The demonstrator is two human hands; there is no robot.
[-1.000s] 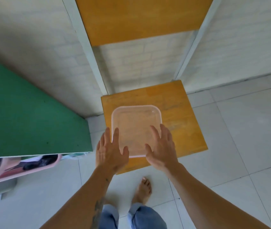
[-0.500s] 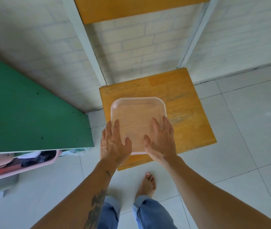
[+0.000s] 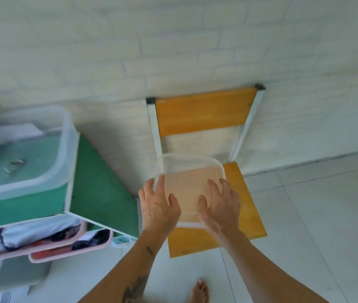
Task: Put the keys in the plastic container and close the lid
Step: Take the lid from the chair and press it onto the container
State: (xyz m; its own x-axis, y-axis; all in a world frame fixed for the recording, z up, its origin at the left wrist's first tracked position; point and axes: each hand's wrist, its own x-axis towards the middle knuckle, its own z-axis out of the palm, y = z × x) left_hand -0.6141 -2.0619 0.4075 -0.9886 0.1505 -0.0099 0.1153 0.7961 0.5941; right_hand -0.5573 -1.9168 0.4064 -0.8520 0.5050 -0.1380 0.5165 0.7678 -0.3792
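Both of my hands hold a clear square plastic lid [image 3: 189,184] by its near corners, raised and tilted over a chair seat. My left hand [image 3: 158,206] grips the near left corner and my right hand [image 3: 221,204] the near right corner. At the left, a clear plastic container [image 3: 64,149] stands without a lid on a green cabinet top. Small metal keys [image 3: 14,166] show blurred inside it.
The wooden chair seat [image 3: 248,213] and backrest [image 3: 202,112] stand against a white brick wall. The green cabinet [image 3: 99,189] is to the left, with pink baskets [image 3: 68,252] of clothes below it. My bare foot [image 3: 199,289] rests on the white tiled floor.
The lid lay flat on the chair seat under my fingers; now both hands grip it and it is lifted and tilted. The view has swung up, bringing the container into sight.
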